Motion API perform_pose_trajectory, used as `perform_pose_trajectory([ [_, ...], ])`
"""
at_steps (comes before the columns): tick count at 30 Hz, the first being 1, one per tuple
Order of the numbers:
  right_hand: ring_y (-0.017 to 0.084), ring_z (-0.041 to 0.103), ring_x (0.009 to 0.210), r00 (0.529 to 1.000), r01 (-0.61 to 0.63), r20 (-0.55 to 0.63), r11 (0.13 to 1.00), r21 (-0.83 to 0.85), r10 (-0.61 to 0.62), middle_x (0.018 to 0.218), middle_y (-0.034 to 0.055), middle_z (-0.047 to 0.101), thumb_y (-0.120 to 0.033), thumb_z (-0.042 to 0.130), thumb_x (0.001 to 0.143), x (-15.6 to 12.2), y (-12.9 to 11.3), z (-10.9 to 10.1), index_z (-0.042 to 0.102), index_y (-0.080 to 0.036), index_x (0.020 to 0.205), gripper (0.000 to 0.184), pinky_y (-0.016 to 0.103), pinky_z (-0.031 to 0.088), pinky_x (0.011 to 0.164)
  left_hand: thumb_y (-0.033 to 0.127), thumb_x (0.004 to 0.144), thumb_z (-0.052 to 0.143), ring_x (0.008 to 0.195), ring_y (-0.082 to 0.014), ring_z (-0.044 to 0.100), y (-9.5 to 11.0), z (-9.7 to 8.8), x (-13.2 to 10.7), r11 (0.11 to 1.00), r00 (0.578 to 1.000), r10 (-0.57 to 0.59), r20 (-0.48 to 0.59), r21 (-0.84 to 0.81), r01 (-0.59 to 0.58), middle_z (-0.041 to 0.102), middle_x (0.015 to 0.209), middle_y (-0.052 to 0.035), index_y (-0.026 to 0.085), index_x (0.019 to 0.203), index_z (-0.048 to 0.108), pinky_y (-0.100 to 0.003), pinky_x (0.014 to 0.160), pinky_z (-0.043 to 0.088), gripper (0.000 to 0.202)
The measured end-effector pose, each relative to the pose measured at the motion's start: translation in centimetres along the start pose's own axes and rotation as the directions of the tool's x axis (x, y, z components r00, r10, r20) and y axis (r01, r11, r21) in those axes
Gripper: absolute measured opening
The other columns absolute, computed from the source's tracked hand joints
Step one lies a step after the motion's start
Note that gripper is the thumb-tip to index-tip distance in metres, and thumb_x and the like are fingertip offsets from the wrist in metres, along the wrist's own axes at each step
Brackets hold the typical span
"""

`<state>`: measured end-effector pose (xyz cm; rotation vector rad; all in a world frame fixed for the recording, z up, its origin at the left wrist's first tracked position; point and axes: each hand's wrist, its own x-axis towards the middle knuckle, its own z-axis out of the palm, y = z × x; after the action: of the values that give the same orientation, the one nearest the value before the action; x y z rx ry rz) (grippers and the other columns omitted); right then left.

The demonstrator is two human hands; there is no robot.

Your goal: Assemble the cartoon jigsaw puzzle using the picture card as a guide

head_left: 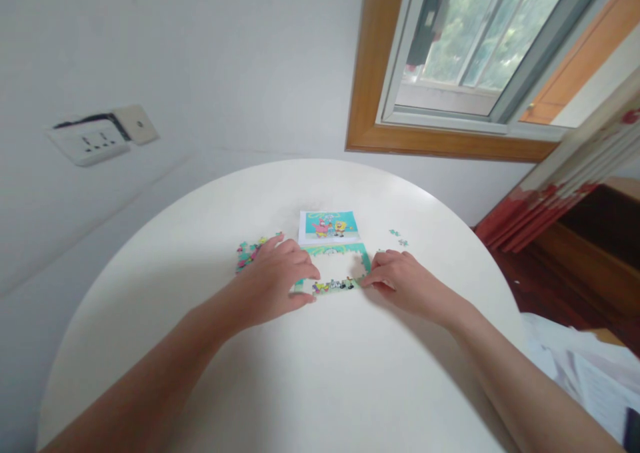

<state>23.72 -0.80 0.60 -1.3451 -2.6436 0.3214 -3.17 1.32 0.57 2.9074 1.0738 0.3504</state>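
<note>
A partly assembled jigsaw puzzle (334, 287) lies flat on the white table, its border joined around a bare middle. Cartoon figures run along its near edge. My left hand (277, 276) is at the puzzle's left side, thumb and fingers apart, covering part of that edge. At the near right corner, my right hand (397, 276) has its fingers curled and the tips gripping the puzzle's border. A picture card (330, 225) with cartoon characters lies just beyond the puzzle. Loose puzzle pieces (243, 256) are heaped beside my left hand, partly hidden by it.
Two small groups of loose pieces (395, 232) lie right of the card. The round white table (320, 380) meets the wall at its far side. A wood-framed window (375, 136) and red-and-white curtain (540, 206) are at the right; papers (585, 366) lie beyond the table's right edge.
</note>
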Motion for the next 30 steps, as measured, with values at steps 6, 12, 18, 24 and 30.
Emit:
perform_pose_trajectory([
  [6,0.013,0.054,0.076,0.998,0.006,-0.057,0.999,0.052,-0.003,0.084,0.0038,0.061,-0.004,0.051,0.079,0.0,0.4,-0.1,0.072,-0.026,0.095,0.034,0.024,0.038,0.070,0.034,0.077,0.065,0.094,-0.0217,0.053,-0.1,0.7,0.0,1.000,1.000,-0.010,-0.006,0.018,0.010,0.064,0.090,-0.0022,0.024,0.087,0.067,-0.047,0.099,0.029,0.014],
  [12,0.014,0.056,0.080,0.996,0.022,-0.086,0.996,0.088,-0.014,0.087,0.0046,0.060,-0.002,0.050,0.078,0.1,0.8,0.2,0.072,-0.025,0.095,0.037,0.025,0.040,0.072,0.032,0.080,0.061,0.094,-0.0211,0.053,-0.3,1.1,0.1,1.000,0.999,-0.001,-0.036,0.012,0.001,0.063,0.090,-0.0019,0.024,0.085,0.066,-0.050,0.103,0.024,0.011],
  [18,0.013,0.056,0.079,0.997,0.007,-0.074,0.994,0.107,0.000,0.087,0.0040,0.059,0.000,0.049,0.077,0.2,0.7,0.5,0.073,-0.026,0.094,0.039,0.024,0.041,0.071,0.033,0.081,0.060,0.096,-0.0216,0.052,-0.2,1.1,0.1,1.000,1.000,-0.022,-0.014,0.005,0.022,0.063,0.091,-0.0012,0.025,0.086,0.065,-0.051,0.104,0.022,0.011],
  [24,0.013,0.056,0.077,0.996,0.009,-0.088,0.993,0.118,0.001,0.087,0.0041,0.059,-0.001,0.049,0.078,-0.1,1.4,0.2,0.073,-0.026,0.094,0.038,0.025,0.042,0.072,0.034,0.081,0.059,0.096,-0.0218,0.053,-0.2,1.1,0.1,1.000,1.000,-0.008,-0.029,0.008,0.008,0.063,0.092,-0.0019,0.025,0.087,0.066,-0.049,0.103,0.025,0.013],
  [30,0.014,0.057,0.078,0.998,-0.001,-0.059,0.988,0.154,0.010,0.086,0.0043,0.062,-0.001,0.049,0.077,-0.3,1.9,-0.1,0.073,-0.024,0.089,0.035,0.026,0.044,0.073,0.032,0.079,0.062,0.093,-0.0211,0.053,-0.7,0.5,-0.2,1.000,0.999,-0.021,-0.045,0.011,0.021,0.064,0.089,-0.0029,0.023,0.085,0.067,-0.046,0.101,0.028,0.012],
])
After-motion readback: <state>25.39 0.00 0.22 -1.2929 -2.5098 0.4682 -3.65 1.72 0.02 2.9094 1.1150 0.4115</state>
